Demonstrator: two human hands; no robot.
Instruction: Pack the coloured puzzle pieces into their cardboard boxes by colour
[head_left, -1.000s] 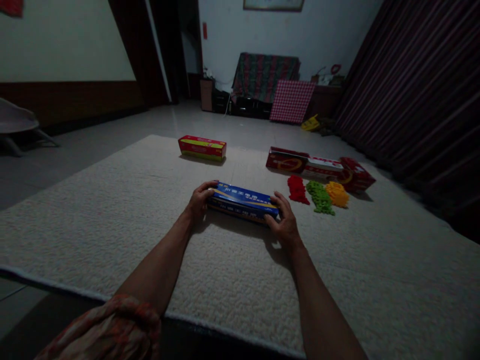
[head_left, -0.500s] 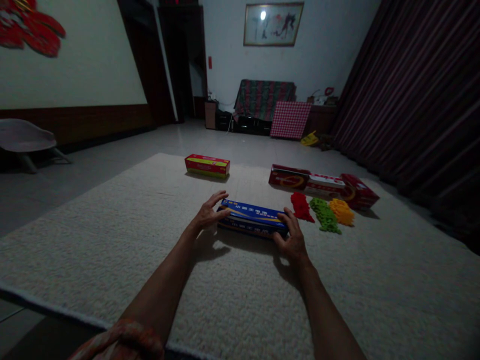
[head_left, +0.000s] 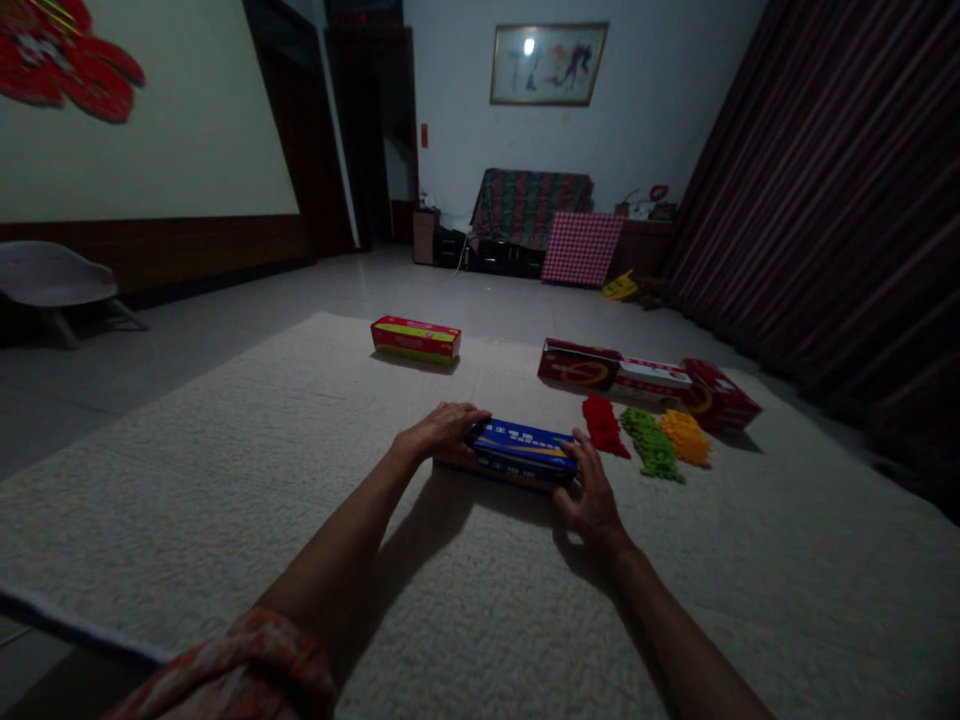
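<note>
A long blue box [head_left: 525,446] with yellow stripes and white lettering lies on the pale carpet [head_left: 225,480] in front of me. My left hand [head_left: 442,430] rests over its left end, fingers curled on top. At its right end, my right hand [head_left: 592,495] grips with the fingers wrapped round the edge. Just right of the box lie small heaps of red pieces [head_left: 604,424], green pieces [head_left: 651,445] and orange pieces [head_left: 686,437].
A red and yellow box [head_left: 415,339] lies farther back on the carpet. An opened red box [head_left: 649,377] lies behind the coloured heaps. A covered sofa [head_left: 529,205] and checked board [head_left: 581,248] stand at the far wall; a dark curtain [head_left: 840,200] runs along the right.
My left hand has gone from spread fingers at the box's left end to lying curled over its top. The view tilted up slightly. The box stays put.
</note>
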